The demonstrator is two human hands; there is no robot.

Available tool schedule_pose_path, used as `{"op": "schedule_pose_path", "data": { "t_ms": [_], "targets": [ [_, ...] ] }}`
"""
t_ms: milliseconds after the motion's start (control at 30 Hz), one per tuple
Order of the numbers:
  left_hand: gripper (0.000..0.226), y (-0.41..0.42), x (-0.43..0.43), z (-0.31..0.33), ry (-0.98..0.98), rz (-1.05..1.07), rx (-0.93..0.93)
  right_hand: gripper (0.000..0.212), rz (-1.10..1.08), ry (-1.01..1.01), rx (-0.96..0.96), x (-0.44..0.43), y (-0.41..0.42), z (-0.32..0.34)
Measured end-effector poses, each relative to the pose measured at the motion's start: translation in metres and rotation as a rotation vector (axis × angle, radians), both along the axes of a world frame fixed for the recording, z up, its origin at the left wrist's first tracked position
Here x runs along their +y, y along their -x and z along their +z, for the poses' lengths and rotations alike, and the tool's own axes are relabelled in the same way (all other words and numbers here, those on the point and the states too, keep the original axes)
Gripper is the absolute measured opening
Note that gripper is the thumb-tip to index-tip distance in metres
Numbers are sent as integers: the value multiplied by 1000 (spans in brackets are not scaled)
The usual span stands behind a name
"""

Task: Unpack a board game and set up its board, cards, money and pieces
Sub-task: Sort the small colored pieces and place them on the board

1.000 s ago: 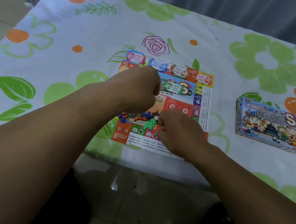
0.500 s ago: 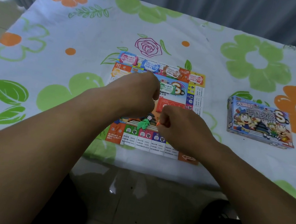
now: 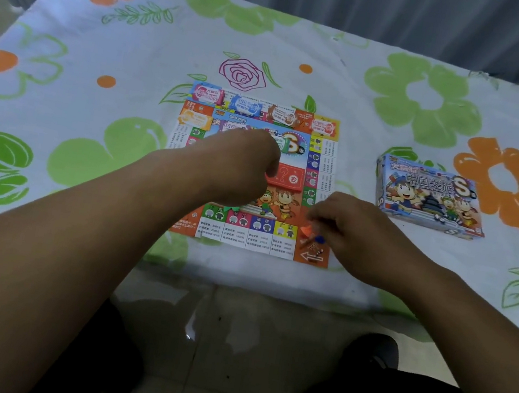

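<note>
Head view showed, nearest the person, the right hand (image 3: pixel 357 235) curled down over the near right corner of the board (image 3: pixel 277 248), fingertips apparently pinching an orange pawn (image 3: pixel 307 230), though the grip itself was partly hidden by the knuckles. A blue pawn (image 3: pixel 320 239) lay just beside it on the arrow square. Such pawns looked like small hard plastic, very light and apt to tip or skate on the glossy print, so they would best be taken by the top between thumb and forefinger and set straight down. Farther in, the left hand (image 3: pixel 239 166) hovered over the board's middle with fingers curled under. Whether it held anything could not be told, though a sliver of green showed at its near edge. The board seemed to be thin printed sheet, light enough to slide on the flowered tablecloth (image 3: pixel 106 36), so a careless nudge could shift everything on it. Just beyond the left hand, a red card stack (image 3: pixel 285 176) lay on its marked space. To the right, well apart from the board, the game box (image 3: pixel 427 199) rested on the cloth. Along the far edge lay small stacks of paper money (image 3: pixel 245 105), flimsy and best lifted by a short edge.
</note>
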State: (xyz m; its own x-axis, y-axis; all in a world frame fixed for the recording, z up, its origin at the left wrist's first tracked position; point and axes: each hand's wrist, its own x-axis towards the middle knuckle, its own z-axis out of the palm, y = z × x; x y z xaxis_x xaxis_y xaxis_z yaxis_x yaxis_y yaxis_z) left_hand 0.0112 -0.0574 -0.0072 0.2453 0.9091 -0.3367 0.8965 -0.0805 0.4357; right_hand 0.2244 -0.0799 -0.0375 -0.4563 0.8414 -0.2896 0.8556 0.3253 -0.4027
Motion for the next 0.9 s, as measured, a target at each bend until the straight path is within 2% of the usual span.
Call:
{"op": "schedule_pose_path", "data": {
  "t_ms": [133,300,900],
  "targets": [
    [28,-2,-2,1,-9,-11,2,4,-18,-40,-14,-12,-6,-5],
    [27,0,0,1,-10,-8,2,8,60,-95,-132,-14,-7,-13],
    [21,2,5,1,4,16,-29,22,178,-250,-219,-14,2,-20]
  ]
}}
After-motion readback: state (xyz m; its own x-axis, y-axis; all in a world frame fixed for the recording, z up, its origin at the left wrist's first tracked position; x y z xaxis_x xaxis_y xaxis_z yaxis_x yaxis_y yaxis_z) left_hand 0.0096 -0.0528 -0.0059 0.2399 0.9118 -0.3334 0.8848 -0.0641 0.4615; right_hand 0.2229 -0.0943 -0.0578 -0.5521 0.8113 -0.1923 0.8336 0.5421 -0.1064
